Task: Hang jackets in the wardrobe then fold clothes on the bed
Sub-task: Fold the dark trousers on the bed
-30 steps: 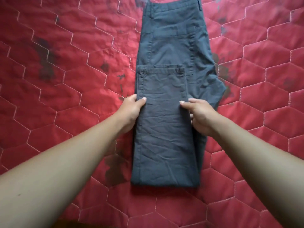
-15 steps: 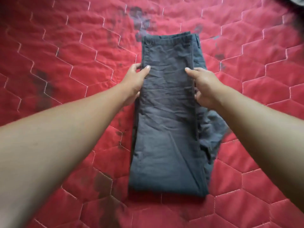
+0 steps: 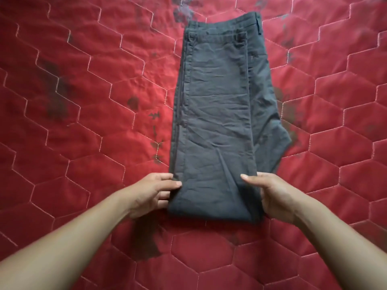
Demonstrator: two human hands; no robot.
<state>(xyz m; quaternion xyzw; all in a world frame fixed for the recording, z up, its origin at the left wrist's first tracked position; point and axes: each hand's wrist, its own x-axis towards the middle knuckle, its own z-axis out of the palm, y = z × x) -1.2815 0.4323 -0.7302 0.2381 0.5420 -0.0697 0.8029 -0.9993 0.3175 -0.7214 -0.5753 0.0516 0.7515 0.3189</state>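
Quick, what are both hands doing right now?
Left hand: gripping the folded trousers at the near left edge.
Right hand: gripping their near right edge.

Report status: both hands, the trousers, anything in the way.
Left hand and right hand gripping near folded end of grey trousers. Trousers folded once, flat on red quilt. Nothing in the way.
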